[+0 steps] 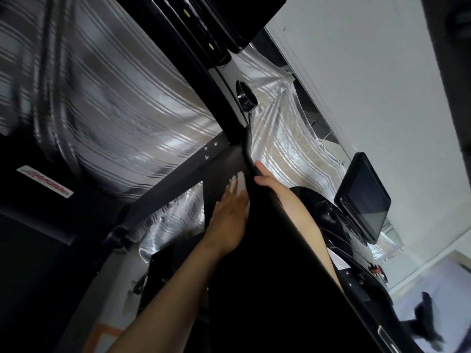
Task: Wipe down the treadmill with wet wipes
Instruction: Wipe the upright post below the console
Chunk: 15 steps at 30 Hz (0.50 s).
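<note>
Mid-wipe, the left hand (229, 220), fingers flat, presses the wet wipe (239, 186) on the dark treadmill panel (223, 165) at frame centre, with the right hand (262, 177) at its 2 o'clock curling round the panel's edge; the next move is probably a firm sweep toward 11 o'clock.

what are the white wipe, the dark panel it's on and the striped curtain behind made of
The wipe: thin, soft nonwoven cloth, it seems; white, crumpled under the left hand. The dark panel: likely matt plastic or painted metal; flat, even, dull sheen. The curtain: woven fabric with a satin shine; it hangs in folds, glossy stripes.
</note>
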Tool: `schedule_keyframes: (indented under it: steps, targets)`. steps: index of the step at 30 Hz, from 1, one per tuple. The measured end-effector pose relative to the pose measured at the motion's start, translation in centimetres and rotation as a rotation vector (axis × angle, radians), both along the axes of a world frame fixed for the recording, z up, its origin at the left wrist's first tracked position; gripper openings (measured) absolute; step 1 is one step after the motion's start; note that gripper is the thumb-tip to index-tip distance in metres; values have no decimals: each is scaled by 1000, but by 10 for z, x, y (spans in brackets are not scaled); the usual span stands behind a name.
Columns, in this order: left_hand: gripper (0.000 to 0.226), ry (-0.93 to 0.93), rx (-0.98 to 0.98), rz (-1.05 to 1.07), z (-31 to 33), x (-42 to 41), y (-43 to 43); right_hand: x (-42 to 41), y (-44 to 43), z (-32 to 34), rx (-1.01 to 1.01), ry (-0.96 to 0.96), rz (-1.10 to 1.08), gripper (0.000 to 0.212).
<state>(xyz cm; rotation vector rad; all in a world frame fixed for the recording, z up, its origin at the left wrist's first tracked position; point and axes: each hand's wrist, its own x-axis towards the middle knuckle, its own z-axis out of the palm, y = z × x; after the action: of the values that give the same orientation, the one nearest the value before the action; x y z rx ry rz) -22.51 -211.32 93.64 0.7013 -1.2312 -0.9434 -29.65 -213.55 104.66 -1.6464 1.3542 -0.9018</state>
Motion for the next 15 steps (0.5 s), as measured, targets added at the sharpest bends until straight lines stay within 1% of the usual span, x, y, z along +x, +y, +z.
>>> schedule_keyframes:
  steps: [3,5,9,12,14,15]
  targets:
    - [52,-9,-29,22,-9,-1,-6,-2,-1,2,-5,22,2,57]
    - [50,-21,35,14,-12,0,-7,-2,-2,2,-21,49,5,57]
    - [51,99,83,-30,-18,0,-3,-1,-4,1,-37,45,-8,55]
    - [52,103,100,-33,-28,-4,-9,-2,-6,2,-55,56,-15,55]
    - [58,186,138,-57,-36,-5,-9,-2,-5,3,-47,78,-5,55]
    - [64,217,163,-60,-40,-5,-8,-2,-6,3,-46,86,3,55]
